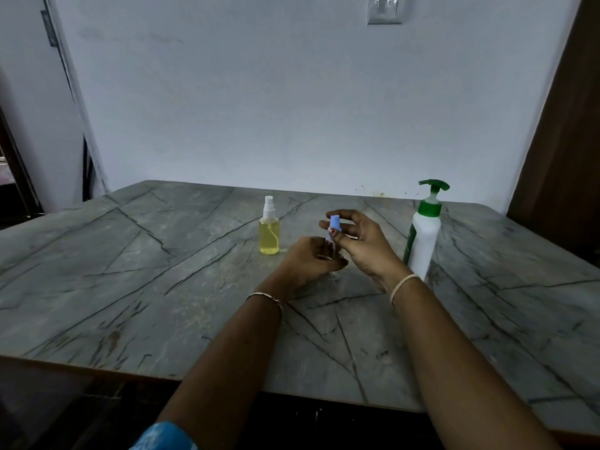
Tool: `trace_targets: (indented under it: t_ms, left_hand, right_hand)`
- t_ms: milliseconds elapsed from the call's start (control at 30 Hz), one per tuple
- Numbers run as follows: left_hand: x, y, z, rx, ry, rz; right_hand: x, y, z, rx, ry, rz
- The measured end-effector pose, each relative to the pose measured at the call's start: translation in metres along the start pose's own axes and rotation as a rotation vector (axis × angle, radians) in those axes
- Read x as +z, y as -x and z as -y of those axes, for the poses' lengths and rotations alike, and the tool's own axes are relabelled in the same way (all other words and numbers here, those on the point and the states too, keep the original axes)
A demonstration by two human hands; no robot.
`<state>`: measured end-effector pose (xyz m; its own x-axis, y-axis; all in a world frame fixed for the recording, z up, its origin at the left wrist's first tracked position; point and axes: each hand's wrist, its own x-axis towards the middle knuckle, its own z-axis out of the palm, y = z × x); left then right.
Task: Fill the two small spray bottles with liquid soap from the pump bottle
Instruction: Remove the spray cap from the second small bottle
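Observation:
A small clear spray bottle (269, 234) with a white spray top stands on the table, filled with yellow liquid. To its right my left hand (308, 259) wraps around a second small clear bottle (333, 276) that rests on the table; my fingers hide most of it. My right hand (360, 245) pinches that bottle's blue spray cap (334, 224) at its top. Whether the cap is seated on the neck I cannot tell. The white pump bottle (422, 241) with a green pump head stands upright just right of my right hand.
The grey marble-patterned table (162, 287) runs up to a pale wall at the back. A dark wooden door or panel (565, 157) rises at the right. The table's front edge lies close to my body.

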<state>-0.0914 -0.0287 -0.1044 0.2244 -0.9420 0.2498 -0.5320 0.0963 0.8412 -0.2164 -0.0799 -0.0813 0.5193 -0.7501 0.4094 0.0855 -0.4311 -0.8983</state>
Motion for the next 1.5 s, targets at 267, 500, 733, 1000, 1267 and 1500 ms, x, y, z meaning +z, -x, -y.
trace_targets:
  t_ms: [267, 500, 733, 1000, 1267, 1500]
  left_hand:
    - [0.004, 0.002, -0.001, 0.04, -0.083, 0.033]
    - [0.002, 0.002, 0.0, 0.012, -0.006, 0.048]
    - [0.003, 0.002, -0.001, 0.029, -0.033, 0.057]
    - [0.003, 0.002, 0.0, 0.003, -0.004, 0.069]
    - [0.006, 0.001, 0.002, 0.073, -0.071, 0.042]
    - [0.005, -0.002, 0.007, 0.017, 0.006, 0.04]
  right_hand:
    - [0.008, -0.001, -0.005, -0.05, 0.047, 0.016]
    - [-0.008, -0.002, -0.003, -0.032, 0.116, -0.14]
    - [-0.002, 0.003, 0.003, 0.02, 0.043, 0.01]
    - [-0.013, -0.002, 0.0, 0.031, 0.07, -0.181]
    - [0.001, 0.001, -0.003, -0.037, 0.194, -0.096]
    - [-0.008, 0.001, 0.004, -0.049, 0.105, -0.181]
